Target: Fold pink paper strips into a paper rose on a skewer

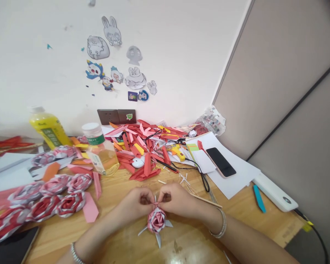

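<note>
A pink and white folded paper rose (pixel 156 220) lies near the table's front, with pointed white paper strips sticking out around it. At its far side my left hand (pixel 139 201) pinches a pink paper petal at the rose's edge. From the other side my right hand (pixel 172 200) pinches that same petal, and the two sets of fingertips nearly meet. Both hands rest low over the wooden table. The fingertips partly cover the petal and the strip behind it.
Finished paper roses (pixel 71 202) lie at left near a juice bottle (pixel 49 128) and a jar of amber liquid (pixel 101 154). Behind are heaped red paper strips (pixel 147 165), a yellow glue gun (pixel 178 153) with a black cord, and a phone (pixel 221 162) on white paper.
</note>
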